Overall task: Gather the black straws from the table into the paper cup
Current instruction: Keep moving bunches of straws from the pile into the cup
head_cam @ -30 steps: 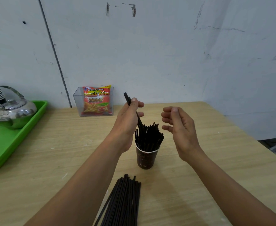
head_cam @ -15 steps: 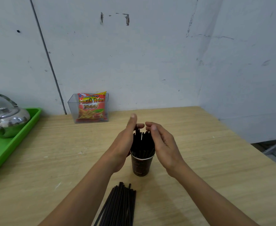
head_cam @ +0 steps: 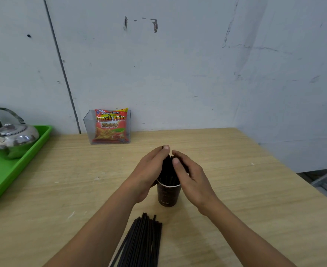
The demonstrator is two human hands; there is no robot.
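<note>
A pale wall [head_cam: 178, 74] with marks and scratches stands behind a light wooden table [head_cam: 236, 189]. A dark paper cup [head_cam: 167, 195] stands upright on the table, and everything else is told from it.

A bunch of standing straws [head_cam: 167, 170] sticks up out of the cup. The left hand [head_cam: 149, 170] is on the left side of the bunch and the right hand [head_cam: 191, 178] is on the right side. Both hands are cupped round the bunch above the rim, with fingers and thumbs bent round it, and the fingertips nearly meet at the top. Only a thin strip of black shows between them.

Nearer than the cup, a pile of loose straws [head_cam: 141, 243] lies flat on the table. Their far ends stop just short of the cup.

Behind the cup and a bit to its left, a clear box [head_cam: 88, 130] sits against the wall with a red snack bag [head_cam: 110, 124] inside. Far to the left of the cup is a green tray [head_cam: 14, 170] holding a shiny kettle [head_cam: 14, 135].
</note>
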